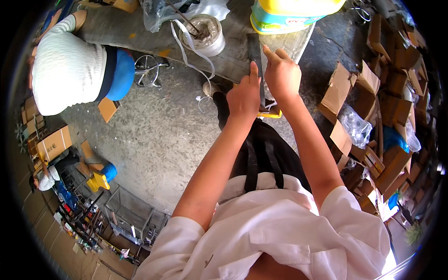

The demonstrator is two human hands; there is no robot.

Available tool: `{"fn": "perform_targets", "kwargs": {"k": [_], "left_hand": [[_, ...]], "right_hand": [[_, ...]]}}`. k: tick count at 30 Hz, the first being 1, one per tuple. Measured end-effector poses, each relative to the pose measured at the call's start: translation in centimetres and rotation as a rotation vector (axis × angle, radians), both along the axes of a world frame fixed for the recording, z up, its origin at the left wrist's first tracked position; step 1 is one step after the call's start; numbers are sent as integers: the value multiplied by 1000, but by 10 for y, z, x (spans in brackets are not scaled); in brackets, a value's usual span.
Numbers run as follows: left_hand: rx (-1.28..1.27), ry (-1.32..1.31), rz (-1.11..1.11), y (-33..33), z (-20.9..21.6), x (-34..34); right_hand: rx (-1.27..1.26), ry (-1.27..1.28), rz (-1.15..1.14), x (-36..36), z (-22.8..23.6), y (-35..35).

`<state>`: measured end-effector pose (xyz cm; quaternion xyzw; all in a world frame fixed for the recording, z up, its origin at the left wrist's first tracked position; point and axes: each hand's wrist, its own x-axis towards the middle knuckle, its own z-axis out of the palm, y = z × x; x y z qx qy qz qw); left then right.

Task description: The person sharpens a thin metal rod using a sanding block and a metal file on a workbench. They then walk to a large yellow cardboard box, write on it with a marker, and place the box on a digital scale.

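- Lying between the two hands, a dark flat strip [254,49] was seen running lengthwise from the bench [116,29] toward the wearer's body.
- The left hand [243,98] was set beside the strip's near part, on its left, with the index finger extended and the other fingers curled.
- The right hand [282,77] was placed on the other side, a little farther forward, its index finger likewise extended and the rest folded in.
- Because the thumbs and undersides were hidden, it could not be told whether anything was gripped by either hand.
- For good handling, the strip was judged best kept straight, with light, even pressure from both sides.
- Its edges were best treated as sharp and kept away from the fingertips.
- A yellow container [298,6] was seen near the strip's far end, so clearance there was advisable.
- Loose strapping from the white roll [213,44] was best kept clear too.
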<state>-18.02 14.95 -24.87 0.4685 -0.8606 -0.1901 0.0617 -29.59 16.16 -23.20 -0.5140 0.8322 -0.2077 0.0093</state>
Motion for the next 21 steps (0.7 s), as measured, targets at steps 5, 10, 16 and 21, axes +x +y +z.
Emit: {"fn": "perform_targets", "kwargs": {"k": [5,10,16,21], "left_hand": [[-268,73,-93,-8,6,-1],[-247,231,-165,-7,-7,1],[-119,328,-144,-9,-8,3],[-81,341,-175,-15,-6,12]], "right_hand": [[82,-9,40,9,-5,15],[49,1,89,16,-5,31],[46,-18,86,10,-1,16],[29,9,95,12,-4,21]]}}
